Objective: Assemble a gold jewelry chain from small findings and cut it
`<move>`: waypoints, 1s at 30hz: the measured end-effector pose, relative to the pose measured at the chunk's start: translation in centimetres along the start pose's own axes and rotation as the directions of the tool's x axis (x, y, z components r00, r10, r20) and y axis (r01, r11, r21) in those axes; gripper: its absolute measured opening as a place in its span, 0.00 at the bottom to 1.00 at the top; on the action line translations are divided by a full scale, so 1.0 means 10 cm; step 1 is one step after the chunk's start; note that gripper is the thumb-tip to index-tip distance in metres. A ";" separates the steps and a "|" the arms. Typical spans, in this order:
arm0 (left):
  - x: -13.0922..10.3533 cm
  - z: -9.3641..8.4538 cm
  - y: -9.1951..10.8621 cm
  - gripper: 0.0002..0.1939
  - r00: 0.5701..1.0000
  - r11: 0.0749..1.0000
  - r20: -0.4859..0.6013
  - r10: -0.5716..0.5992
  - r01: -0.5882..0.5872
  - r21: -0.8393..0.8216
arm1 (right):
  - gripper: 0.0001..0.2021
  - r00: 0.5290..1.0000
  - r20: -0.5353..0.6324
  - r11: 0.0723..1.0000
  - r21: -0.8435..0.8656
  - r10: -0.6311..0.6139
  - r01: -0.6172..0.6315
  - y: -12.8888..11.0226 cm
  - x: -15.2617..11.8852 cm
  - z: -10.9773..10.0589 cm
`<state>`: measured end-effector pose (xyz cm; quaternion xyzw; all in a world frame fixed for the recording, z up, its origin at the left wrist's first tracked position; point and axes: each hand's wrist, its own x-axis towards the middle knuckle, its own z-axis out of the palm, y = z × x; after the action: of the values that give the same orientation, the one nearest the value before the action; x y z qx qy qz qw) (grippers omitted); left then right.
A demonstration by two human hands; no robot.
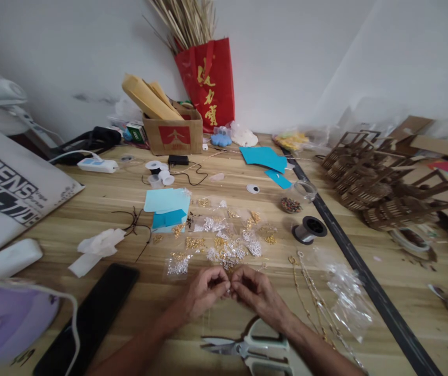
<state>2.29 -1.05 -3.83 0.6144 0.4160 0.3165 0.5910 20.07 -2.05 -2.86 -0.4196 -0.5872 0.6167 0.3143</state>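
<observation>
A greyish wall, marked by dark smudges, stands behind the light wood-grained table.

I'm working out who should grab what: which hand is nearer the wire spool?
Right. The right hand is left of the wire spool and closer to the person's body; the left hand lies farther left, on the right hand's far side from it.

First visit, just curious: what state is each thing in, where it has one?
Left hand: fingertips pinched
Right hand: fingertips pinched
Silver pieces: heaped
Scissors: lying, blades slightly apart
Chains: laid lengthwise
Wire spool: wound
Clear jar: partly filled
Black phone: flat, screen dark
Cardboard box: open, filled
Red bag: open, stuffed
</observation>
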 end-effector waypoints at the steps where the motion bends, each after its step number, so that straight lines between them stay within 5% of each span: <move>1: 0.00 0.00 0.00 0.13 1.000 1.000 0.007 -0.007 0.007 -0.021 | 0.18 1.000 -0.003 1.000 0.004 0.000 0.000 0.00 0.00 0.00; 12: 0.01 -0.06 -0.10 0.14 0.993 0.980 0.082 -0.079 0.093 -0.178 | 0.16 1.000 0.010 1.000 -0.022 -0.006 0.006 0.04 -0.01 -0.01; 30: -0.01 -0.02 -0.02 0.09 0.997 0.997 0.052 -0.056 0.059 -0.049 | 0.13 0.993 0.014 0.967 -0.223 -0.120 0.120 -0.04 -0.03 -0.02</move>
<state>2.05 -1.01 -3.98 0.5948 0.4101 0.2943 0.6257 20.34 -2.14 -2.39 -0.4160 -0.6773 0.5267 0.3015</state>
